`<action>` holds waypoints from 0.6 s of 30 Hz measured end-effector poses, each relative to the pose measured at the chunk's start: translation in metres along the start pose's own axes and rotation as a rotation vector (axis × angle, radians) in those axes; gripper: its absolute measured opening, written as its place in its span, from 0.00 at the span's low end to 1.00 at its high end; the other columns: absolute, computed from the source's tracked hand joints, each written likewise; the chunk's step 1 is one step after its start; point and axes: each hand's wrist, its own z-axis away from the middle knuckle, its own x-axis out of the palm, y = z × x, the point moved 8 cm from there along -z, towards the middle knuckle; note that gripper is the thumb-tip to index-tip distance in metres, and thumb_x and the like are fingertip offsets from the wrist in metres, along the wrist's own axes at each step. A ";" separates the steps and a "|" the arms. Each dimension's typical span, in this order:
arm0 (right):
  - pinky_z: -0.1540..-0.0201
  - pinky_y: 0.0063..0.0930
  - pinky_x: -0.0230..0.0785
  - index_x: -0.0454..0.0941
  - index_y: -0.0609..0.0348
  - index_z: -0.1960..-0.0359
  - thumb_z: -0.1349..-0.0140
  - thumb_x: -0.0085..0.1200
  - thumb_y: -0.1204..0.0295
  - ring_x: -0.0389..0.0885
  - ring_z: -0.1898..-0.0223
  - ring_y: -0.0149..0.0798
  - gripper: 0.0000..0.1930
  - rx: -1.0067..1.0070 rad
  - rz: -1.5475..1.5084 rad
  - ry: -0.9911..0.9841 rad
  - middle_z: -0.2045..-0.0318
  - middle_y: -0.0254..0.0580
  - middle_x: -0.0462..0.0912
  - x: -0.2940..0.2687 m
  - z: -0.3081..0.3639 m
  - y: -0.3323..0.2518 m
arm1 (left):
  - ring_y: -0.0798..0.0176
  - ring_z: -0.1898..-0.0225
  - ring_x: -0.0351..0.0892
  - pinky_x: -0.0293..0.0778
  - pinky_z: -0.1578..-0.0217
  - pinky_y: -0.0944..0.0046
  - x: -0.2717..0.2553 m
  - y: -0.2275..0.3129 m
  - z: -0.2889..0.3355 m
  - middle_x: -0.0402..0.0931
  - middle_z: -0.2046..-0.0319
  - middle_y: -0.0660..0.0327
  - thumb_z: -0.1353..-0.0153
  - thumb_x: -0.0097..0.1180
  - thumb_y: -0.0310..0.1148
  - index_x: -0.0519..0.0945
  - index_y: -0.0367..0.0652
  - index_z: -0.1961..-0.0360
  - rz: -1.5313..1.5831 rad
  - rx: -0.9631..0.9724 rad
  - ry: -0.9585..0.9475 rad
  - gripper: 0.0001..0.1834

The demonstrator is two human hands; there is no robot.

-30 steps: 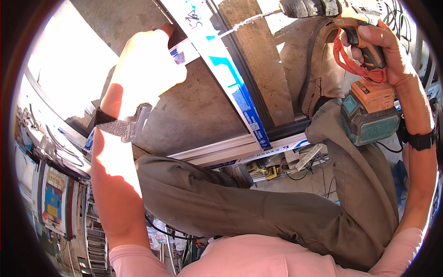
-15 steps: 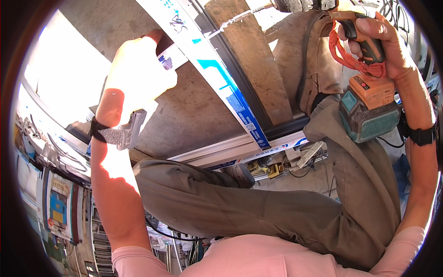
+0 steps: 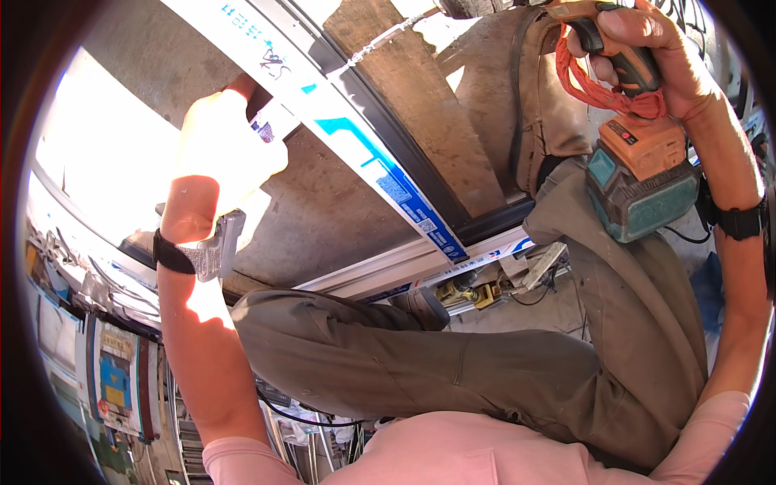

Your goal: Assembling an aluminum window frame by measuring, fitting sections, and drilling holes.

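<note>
My right hand (image 3: 659,48) is wrapped round the grip of an orange and black cordless drill (image 3: 634,65) with a large battery (image 3: 647,194) below and a red cord tied on it. A long bit (image 3: 380,42), coated in pale shavings, runs left from the drill to the edge of a long white profile (image 3: 347,133) with blue film. The chuck is partly cut off by the top edge. My left hand (image 3: 226,137), bleached by sunlight, is closed on a short pale profile (image 3: 275,121) beside the long one; its fingers are hard to make out.
Under the frame lies a brown wooden board (image 3: 436,105). A lower aluminium profile (image 3: 372,271) meets the long one near my bent leg (image 3: 436,364). My brown shoe (image 3: 554,105) rests beside the board. Yellow tools (image 3: 485,295) lie on the floor beyond my leg.
The profiles and bit appear farther left in the picture, and the drill slightly higher and left. Both hands keep their holds. The bit still meets the long profile's edge.
</note>
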 end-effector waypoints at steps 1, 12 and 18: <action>0.72 0.24 0.79 0.79 0.73 0.53 0.44 0.58 0.70 0.83 0.79 0.37 0.20 0.002 0.000 0.011 0.67 0.55 0.85 -0.004 0.000 0.003 | 0.57 0.72 0.80 0.77 0.66 0.63 0.002 0.002 -0.002 0.80 0.70 0.53 0.56 0.63 0.25 0.80 0.37 0.62 0.011 0.009 -0.001 0.17; 0.70 0.25 0.81 0.80 0.70 0.53 0.43 0.60 0.73 0.84 0.72 0.34 0.17 0.025 -0.190 -0.038 0.64 0.47 0.84 0.000 -0.004 0.010 | 0.52 0.74 0.78 0.76 0.70 0.58 -0.002 0.005 0.009 0.77 0.74 0.49 0.57 0.66 0.29 0.76 0.31 0.67 -0.079 0.220 0.126 0.17; 0.71 0.25 0.82 0.79 0.72 0.53 0.42 0.59 0.75 0.84 0.68 0.32 0.16 0.004 -0.156 -0.044 0.64 0.43 0.84 -0.007 0.006 0.000 | 0.57 0.76 0.77 0.75 0.71 0.60 0.000 0.013 -0.001 0.78 0.75 0.51 0.57 0.64 0.28 0.78 0.31 0.64 0.150 0.267 0.090 0.18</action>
